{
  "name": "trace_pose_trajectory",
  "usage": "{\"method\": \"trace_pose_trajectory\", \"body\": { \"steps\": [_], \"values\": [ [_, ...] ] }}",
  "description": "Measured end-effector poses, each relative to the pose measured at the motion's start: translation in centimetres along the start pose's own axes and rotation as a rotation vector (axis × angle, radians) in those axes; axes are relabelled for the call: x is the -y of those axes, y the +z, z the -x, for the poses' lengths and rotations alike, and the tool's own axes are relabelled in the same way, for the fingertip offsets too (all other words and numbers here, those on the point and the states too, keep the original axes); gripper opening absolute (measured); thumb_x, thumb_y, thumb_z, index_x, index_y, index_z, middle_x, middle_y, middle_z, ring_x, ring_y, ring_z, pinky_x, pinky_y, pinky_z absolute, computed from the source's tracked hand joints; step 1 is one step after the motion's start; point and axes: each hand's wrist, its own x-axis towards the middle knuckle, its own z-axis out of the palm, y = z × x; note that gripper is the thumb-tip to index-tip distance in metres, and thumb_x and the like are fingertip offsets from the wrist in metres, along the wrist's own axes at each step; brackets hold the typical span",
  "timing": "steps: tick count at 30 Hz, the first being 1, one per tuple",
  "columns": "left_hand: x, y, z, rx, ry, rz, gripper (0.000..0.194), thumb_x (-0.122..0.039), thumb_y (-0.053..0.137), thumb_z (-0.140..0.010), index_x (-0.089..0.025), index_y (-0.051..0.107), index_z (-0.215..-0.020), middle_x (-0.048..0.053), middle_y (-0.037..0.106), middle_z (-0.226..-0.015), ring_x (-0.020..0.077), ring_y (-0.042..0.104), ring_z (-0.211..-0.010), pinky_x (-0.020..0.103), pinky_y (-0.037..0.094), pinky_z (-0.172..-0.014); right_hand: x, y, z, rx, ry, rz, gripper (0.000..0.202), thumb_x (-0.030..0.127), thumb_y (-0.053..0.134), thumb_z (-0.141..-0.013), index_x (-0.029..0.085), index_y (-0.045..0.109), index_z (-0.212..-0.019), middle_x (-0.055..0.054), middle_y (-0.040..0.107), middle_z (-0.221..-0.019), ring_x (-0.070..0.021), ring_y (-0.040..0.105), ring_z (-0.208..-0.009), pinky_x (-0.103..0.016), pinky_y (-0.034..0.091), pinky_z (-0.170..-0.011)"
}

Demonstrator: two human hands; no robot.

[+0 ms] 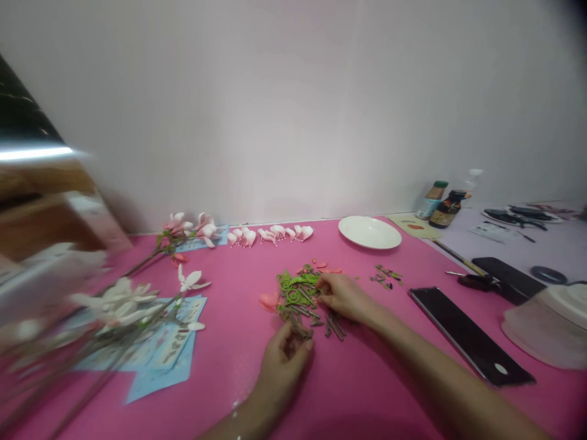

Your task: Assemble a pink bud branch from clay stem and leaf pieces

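Evidently some sorting by kind shows, but only in part. Pale pink petal pieces [302, 232] lie in a loose row near the wall [275, 110], in small bunches, apart from the rest; that share looks laid out. Small side cluster [383, 278] of brown and green bits sits right of the main heap, under the white plate [370, 233] as seen in the view.

Main heap, mid-mat, is mixed: green pieces [298, 296] tangled over brown stubs [337, 328], coral bits [321, 265] along its far edge, one larger coral piece [269, 300] at its left side. Judged from this, most of the heap remains unseparated; no finished count possible.

Left hand [283, 360]: fingers curled, thumb and forefinger narrowly spaced at the heap's near edge, by brown pieces; firm grip on one, cannot tell. Right hand [343, 298]: fingertips drawn in at the heap's right side; anything pinched there is hidden.

Pink flower spray [206, 229] and white flower spray [189, 281], both assembled, lie left on the pink mat [229, 354].
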Motion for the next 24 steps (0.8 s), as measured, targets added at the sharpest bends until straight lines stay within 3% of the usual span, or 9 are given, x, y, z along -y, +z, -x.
{"method": "trace_pose_trajectory", "body": {
  "steps": [5,10,14,20,24],
  "values": [
    [0.0,0.0,0.0,-0.004,0.005,-0.002,0.02,-0.034,0.063,-0.075,-0.016,0.056,-0.081,0.001,0.054,-0.076,0.0163,0.049,-0.072,0.026,0.038,-0.067,0.6,0.1,-0.5,0.0,-0.054,-0.015,0.013,0.021,0.058,-0.078,0.018,0.067,-0.087,-0.002,0.069,-0.081,-0.0137,0.06,-0.072,-0.02,0.038,-0.061],
    [-0.1,0.0,0.0,-0.01,0.005,0.015,0.02,-0.034,0.064,-0.075,-0.016,0.056,-0.079,0.0,0.054,-0.074,0.0155,0.049,-0.07,0.026,0.038,-0.065,-1.0,-1.1,-0.6,-0.017,0.02,0.088,0.016,0.014,0.052,-0.076,0.016,0.067,-0.071,-0.002,0.066,-0.063,-0.0136,0.056,-0.058,-0.022,0.032,-0.053],
    [-0.2,0.0,0.0,-0.01,-0.005,-0.001,0.02,-0.035,0.064,-0.075,-0.016,0.056,-0.078,0.0,0.053,-0.072,0.0146,0.048,-0.067,0.025,0.037,-0.063,-1.4,-0.8,-0.4,0.001,0.042,0.162,0.018,0.011,0.052,-0.071,0.017,0.066,-0.061,-0.002,0.063,-0.056,-0.0134,0.054,-0.054,-0.023,0.029,-0.052],
    [0.0,-0.1,-0.1,-0.004,-0.005,-0.007,0.021,-0.035,0.064,-0.076,-0.016,0.056,-0.079,0.001,0.055,-0.074,0.0156,0.051,-0.071,0.026,0.039,-0.067,0.3,0.3,-0.2,0.015,0.014,0.203,0.023,0.012,0.053,-0.07,0.021,0.073,-0.075,-0.004,0.071,-0.08,-0.0166,0.061,-0.073,-0.023,0.032,-0.056],
    [0.0,0.0,0.0,0.0,-0.011,0.03,0.022,-0.036,0.064,-0.075,-0.016,0.056,-0.079,0.002,0.056,-0.075,0.0164,0.052,-0.072,0.026,0.041,-0.067,0.7,0.0,-0.7,0.054,0.004,0.215,0.028,0.01,0.052,-0.072,0.025,0.074,-0.081,-0.002,0.072,-0.079,-0.0155,0.062,-0.071,-0.022,0.034,-0.057]
  ]
}}
